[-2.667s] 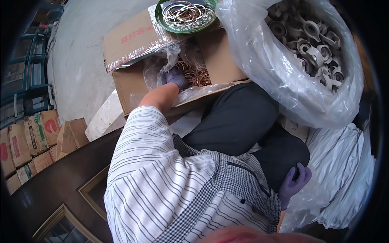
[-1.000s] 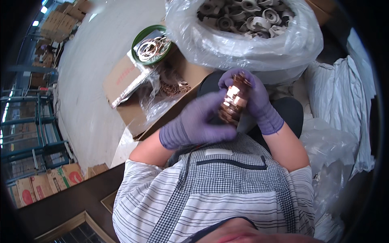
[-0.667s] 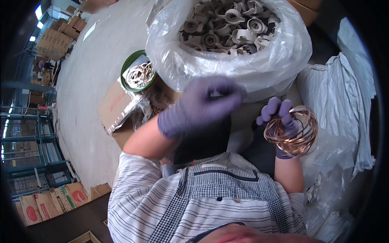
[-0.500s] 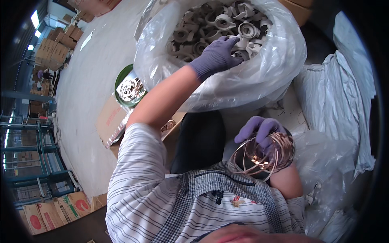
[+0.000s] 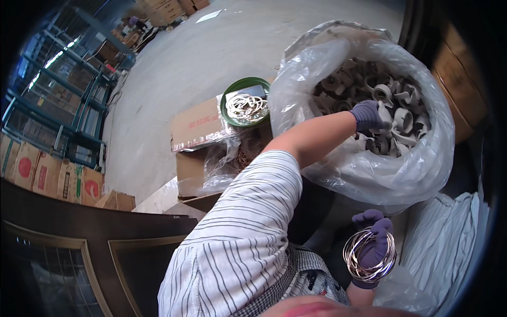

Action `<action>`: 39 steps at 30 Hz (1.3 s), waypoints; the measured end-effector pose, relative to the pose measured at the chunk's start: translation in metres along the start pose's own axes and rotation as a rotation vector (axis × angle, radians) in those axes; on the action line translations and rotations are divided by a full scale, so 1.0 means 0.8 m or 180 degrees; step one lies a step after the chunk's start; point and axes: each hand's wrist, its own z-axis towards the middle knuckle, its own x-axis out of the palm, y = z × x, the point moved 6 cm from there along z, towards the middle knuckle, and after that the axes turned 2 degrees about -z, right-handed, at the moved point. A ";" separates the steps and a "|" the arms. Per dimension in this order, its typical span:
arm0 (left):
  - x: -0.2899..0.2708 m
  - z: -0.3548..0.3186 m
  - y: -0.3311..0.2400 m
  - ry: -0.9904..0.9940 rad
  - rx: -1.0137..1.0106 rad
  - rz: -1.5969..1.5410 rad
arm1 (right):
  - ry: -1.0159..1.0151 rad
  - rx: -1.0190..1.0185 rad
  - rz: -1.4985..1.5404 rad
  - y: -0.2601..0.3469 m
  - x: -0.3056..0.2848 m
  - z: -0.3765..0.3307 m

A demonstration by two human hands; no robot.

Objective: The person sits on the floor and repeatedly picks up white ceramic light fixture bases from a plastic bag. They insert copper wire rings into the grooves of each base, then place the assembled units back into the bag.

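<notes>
In the head view, our right hand (image 5: 374, 245) holds the rings (image 5: 350, 254), looped round its fingers; our left hand (image 5: 371, 115) touches the parts (image 5: 398, 120) in the bag (image 5: 359, 182), closed or not we cannot tell. We judge the rings light, springy, best hooked together; the parts stiff, best pinched at the rim.

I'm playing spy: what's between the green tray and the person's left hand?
In the head view, from the green tray to the left hand: the plastic bag's rim, then grey parts inside.

Right hand (image 5: 374, 250) — with metal rings (image 5: 363, 273)
</notes>
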 end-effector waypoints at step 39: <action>0.030 -0.469 -0.230 0.0861 0.2692 -0.0902 | -0.1557 -0.0872 -0.3467 0.084 -0.073 -0.198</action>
